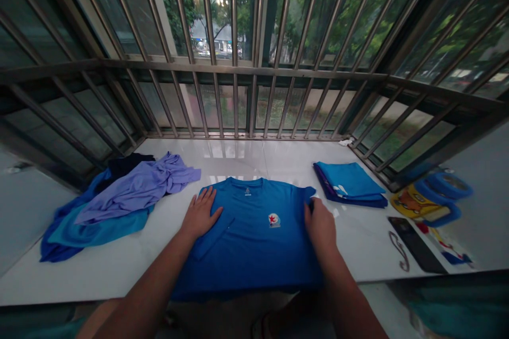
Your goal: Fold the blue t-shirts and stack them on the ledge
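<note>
A blue T-shirt (254, 243) lies spread on the white ledge, its neckline away from me and its lower end at the ledge's front edge. A small badge with a red star is on its chest. The sleeve on the left is folded inward over the front. Flat on the left shoulder, with fingers stretched out, rests my left hand (202, 213). My right hand (321, 222) is closed on the right sleeve, its fingers curled round the cloth and its fingertips partly hidden.
Left on the ledge (167, 265) is a loose heap of purple and blue clothes (131, 196). At the right lie folded clothes (350, 183), a yellow and blue tub (425, 198), a black phone (417, 246) and a bracelet-like strand (398, 251). Metal window bars (254, 70) stand behind.
</note>
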{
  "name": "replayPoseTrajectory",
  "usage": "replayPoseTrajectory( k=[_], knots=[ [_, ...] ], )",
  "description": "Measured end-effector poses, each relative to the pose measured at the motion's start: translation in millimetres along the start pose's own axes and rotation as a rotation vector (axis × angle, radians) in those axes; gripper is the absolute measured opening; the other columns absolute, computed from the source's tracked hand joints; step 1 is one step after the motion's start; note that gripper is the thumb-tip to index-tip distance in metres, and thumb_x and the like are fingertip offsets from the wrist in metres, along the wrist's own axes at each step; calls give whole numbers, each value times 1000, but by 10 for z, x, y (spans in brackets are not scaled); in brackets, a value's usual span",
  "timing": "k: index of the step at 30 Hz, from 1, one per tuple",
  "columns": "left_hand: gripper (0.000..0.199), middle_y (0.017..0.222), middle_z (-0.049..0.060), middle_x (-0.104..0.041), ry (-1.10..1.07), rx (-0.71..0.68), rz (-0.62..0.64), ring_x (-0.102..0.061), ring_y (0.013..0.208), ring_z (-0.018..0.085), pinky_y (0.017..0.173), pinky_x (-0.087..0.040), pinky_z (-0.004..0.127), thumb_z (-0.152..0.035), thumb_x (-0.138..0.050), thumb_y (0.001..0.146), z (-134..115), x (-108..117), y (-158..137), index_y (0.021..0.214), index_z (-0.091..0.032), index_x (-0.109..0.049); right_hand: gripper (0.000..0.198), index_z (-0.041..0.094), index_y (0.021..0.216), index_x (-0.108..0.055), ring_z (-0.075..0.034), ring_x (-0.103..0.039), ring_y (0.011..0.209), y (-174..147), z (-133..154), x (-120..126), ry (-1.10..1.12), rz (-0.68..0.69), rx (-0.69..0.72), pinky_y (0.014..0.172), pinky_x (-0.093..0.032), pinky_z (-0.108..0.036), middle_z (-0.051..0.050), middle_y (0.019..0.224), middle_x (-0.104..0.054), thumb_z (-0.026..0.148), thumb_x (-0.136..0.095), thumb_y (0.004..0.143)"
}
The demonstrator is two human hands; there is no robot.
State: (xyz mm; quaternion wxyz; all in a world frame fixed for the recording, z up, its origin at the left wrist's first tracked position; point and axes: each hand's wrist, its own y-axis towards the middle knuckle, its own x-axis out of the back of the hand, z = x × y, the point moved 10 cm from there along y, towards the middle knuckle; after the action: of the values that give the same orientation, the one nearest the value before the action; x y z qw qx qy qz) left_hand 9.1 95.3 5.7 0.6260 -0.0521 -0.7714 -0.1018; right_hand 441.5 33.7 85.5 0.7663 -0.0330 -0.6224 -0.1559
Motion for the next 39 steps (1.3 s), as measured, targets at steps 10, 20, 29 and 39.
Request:
replayPoseTrajectory(
  k=[10,20,29,39],
  knots=[
    [76,180,14,-35,-33,0,-8,-29,168,35,137,-19,61,-60,-47,108,11,4,6,172,-20,-40,54,26,147,-66,-32,-70,120,-759,195,-371,-110,174,522,100,-54,-43,-13,136,-74,10,-60,96],
    [63,176,13,-45,-137,67,23,-38,165,33,135,-28,59,-47,-46,108,142,2,117,165,-19,-51,43,21,138,-70,-28,-69,123,-606,-165,-172,79,212,389,108,-52,-40,-13,133,-74,19,-50,100],
    [35,113,16,-83,-98,308,125,-76,115,35,98,-57,39,-34,-74,84,776,343,671,114,-16,-79,45,10,136,-70,-29,-73,113,938,414,-468,114,331,127,98,-52,-36,-16,117,-81,37,-68,100],
    [25,65,3,-77,-293,381,420,-77,67,19,73,-59,29,-33,-73,89,729,219,880,67,-21,-67,21,18,109,-78,-19,-75,74,1284,469,-701,295,461,64,80,-57,-34,-2,80,-77,37,-74,102]
  ],
)
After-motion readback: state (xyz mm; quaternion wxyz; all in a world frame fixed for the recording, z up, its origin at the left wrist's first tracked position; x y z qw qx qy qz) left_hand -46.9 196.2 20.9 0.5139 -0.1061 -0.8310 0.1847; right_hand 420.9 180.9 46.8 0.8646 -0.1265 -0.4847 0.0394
